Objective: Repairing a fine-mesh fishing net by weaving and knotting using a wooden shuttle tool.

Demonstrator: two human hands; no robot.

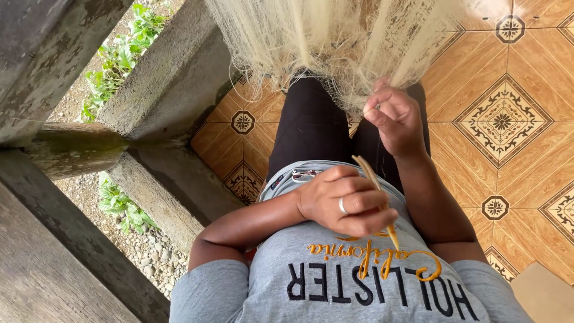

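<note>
A pale, fine-meshed fishing net [335, 42] hangs in a bunch from above, down over my lap and black trousers. My right hand [396, 116] is raised to the net's lower edge and pinches a bit of mesh and thread between thumb and fingers. My left hand [347, 200], with a ring on one finger, rests against my grey shirt. It is closed around a slim yellowish netting needle [378, 197] that slants from the net side down toward my chest. The two hands are a short way apart.
A tiled floor [502, 119] in orange with dark patterned squares lies under my legs and to the right. Grey concrete posts and a low railing [173, 84] run along the left. Beyond them are gravel and green plants [119, 60].
</note>
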